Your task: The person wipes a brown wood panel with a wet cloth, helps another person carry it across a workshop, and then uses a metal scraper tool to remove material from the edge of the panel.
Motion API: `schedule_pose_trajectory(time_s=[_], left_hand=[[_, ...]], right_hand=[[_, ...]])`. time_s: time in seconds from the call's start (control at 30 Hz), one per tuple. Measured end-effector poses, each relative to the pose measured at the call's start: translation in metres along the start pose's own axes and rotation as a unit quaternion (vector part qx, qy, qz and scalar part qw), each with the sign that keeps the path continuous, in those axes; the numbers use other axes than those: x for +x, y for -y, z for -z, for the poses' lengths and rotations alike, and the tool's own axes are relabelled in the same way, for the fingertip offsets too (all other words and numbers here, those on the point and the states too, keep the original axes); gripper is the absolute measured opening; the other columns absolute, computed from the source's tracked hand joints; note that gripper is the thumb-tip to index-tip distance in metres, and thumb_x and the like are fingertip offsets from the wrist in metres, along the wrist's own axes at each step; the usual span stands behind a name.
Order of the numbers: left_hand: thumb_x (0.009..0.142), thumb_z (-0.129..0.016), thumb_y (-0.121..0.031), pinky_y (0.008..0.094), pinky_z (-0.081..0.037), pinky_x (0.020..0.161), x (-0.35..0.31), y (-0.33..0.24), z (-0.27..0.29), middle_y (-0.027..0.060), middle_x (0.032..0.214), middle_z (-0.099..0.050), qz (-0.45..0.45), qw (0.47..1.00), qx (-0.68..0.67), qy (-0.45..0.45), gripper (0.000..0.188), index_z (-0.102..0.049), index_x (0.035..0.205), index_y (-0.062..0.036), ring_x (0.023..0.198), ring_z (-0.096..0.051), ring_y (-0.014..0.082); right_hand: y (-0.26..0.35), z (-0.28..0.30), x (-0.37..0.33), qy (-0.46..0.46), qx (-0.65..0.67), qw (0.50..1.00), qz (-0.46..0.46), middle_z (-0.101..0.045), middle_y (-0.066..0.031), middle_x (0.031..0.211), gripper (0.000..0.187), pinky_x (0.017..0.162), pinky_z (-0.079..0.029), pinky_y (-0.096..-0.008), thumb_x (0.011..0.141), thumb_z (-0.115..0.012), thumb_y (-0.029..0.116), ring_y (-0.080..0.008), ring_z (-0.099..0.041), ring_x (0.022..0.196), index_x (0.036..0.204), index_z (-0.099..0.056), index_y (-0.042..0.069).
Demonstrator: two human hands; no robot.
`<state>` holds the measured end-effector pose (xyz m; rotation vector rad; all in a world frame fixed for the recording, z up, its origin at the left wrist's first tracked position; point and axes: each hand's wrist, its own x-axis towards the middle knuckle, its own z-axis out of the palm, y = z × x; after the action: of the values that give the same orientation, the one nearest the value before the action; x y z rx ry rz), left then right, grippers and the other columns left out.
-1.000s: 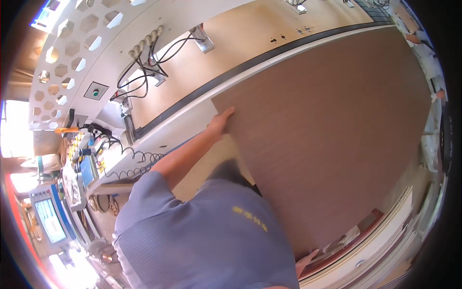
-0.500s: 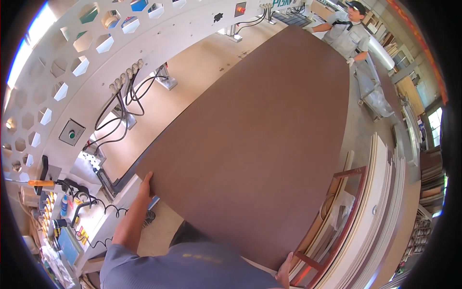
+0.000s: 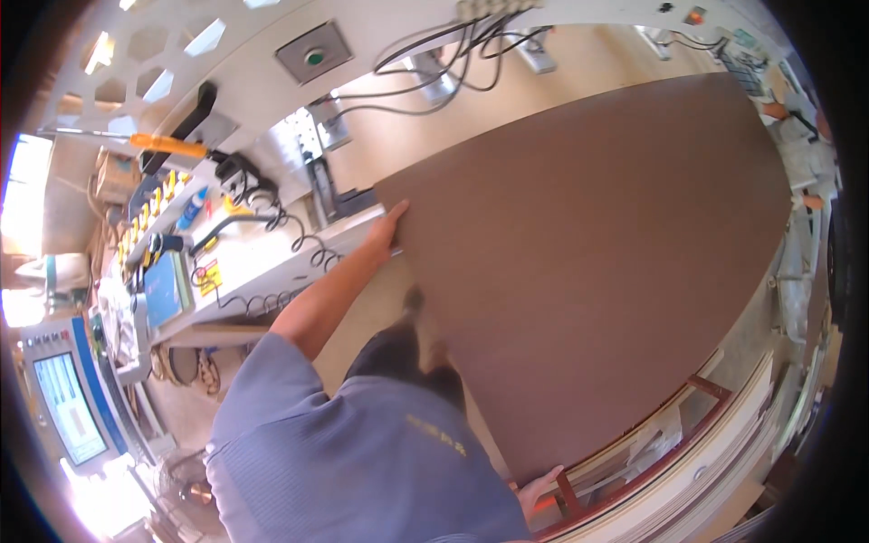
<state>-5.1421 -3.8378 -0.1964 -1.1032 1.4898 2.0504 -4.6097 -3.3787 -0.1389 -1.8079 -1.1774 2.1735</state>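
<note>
- Brown board (image 3: pixel 597 262), large and flat, is held across the middle and right of the view, tilted, with its far corner near the upper right
- The board's near left corner is gripped by the left hand (image 3: pixel 387 231), fingers curled over the edge, thumb side pressed on the face
- The lower corner is held by the right hand (image 3: pixel 540 484), only partly seen; fingers are wrapped at the board's edge, the rest hidden behind the grey shirt (image 3: pixel 362 462)
- The board is kept above a pale bench (image 3: pixel 272 262) on the left and a stack of pale panels (image 3: pixel 724 471) with a red frame (image 3: pixel 652 443) at the lower right
- On the bench coiled black cables (image 3: pixel 299 262) are seen, and beside them a blue tablet-like device (image 3: pixel 163 290)
- An orange-handled tool (image 3: pixel 167 145) is laid on a shelf at the upper left
- A screen (image 3: pixel 68 407) is lit at the far left edge
- Another person (image 3: pixel 801 136) is seen at the far right, well apart from the board's near corners
</note>
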Motion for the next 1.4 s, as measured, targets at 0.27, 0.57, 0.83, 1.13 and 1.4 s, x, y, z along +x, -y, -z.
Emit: schedule_pose_trajectory(time_s=[0.27,0.57,0.83,1.13,1.4], left_hand=[[0.091,-0.072,-0.052,0.0343,-0.053,0.093,0.016,-0.019,0.021,0.0060,0.117,-0.072,-0.011,0.999,-0.038,0.029,0.061,-0.065,0.126,-0.0024,0.103,-0.069,0.0190],[0.095,-0.067,-0.039,0.0411,-0.051,0.100,0.017,-0.026,0.075,0.0109,0.119,-0.071,-0.103,0.954,0.277,-0.056,0.048,-0.064,0.127,-0.0032,0.109,-0.067,0.0281],[0.094,-0.060,-0.028,0.0530,-0.018,0.126,0.036,-0.038,0.150,0.0074,0.164,-0.035,-0.347,0.609,0.703,-0.122,0.068,-0.038,0.155,-0.0095,0.155,-0.021,0.0335],[0.091,-0.059,-0.018,0.0436,-0.025,0.126,0.033,-0.039,0.149,0.0128,0.165,-0.031,-0.369,0.646,0.663,-0.084,0.070,-0.036,0.155,-0.0035,0.156,-0.017,0.0358],[0.098,-0.061,-0.019,0.0457,-0.036,0.116,-0.018,0.018,0.147,0.0261,0.151,-0.040,-0.362,0.853,0.349,-0.142,0.060,-0.036,0.148,0.0021,0.140,-0.041,0.0424]], right_hand=[[0.031,-0.132,-0.076,-0.164,-0.020,0.986,-0.009,-0.035,-0.0143,0.162,0.096,0.120,-0.029,-0.0423,0.093,-0.054,0.075,-0.0283,-0.037,0.143,0.157,-0.036,0.006],[-0.004,-0.049,-0.031,-0.122,-0.047,0.991,-0.005,-0.038,-0.0144,0.160,0.096,0.119,-0.031,-0.0441,0.091,-0.055,0.075,-0.0300,-0.039,0.142,0.155,-0.039,0.006],[-0.012,-0.122,-0.044,-0.110,-0.104,0.986,0.067,-0.040,-0.0132,0.158,0.094,0.119,-0.031,-0.0474,0.091,-0.053,0.076,-0.0323,-0.041,0.140,0.155,-0.040,0.009],[-0.066,-0.135,0.001,-0.009,-0.038,0.998,-0.051,-0.021,-0.0120,0.168,0.095,0.125,-0.022,-0.0462,0.096,-0.035,0.080,-0.0322,-0.025,0.152,0.162,-0.023,0.012],[-0.112,-0.262,-0.022,0.013,-0.083,0.996,-0.004,-0.019,-0.0122,0.168,0.081,0.124,-0.023,-0.0469,0.104,-0.028,0.068,-0.0314,-0.023,0.153,0.163,-0.018,0.014]])
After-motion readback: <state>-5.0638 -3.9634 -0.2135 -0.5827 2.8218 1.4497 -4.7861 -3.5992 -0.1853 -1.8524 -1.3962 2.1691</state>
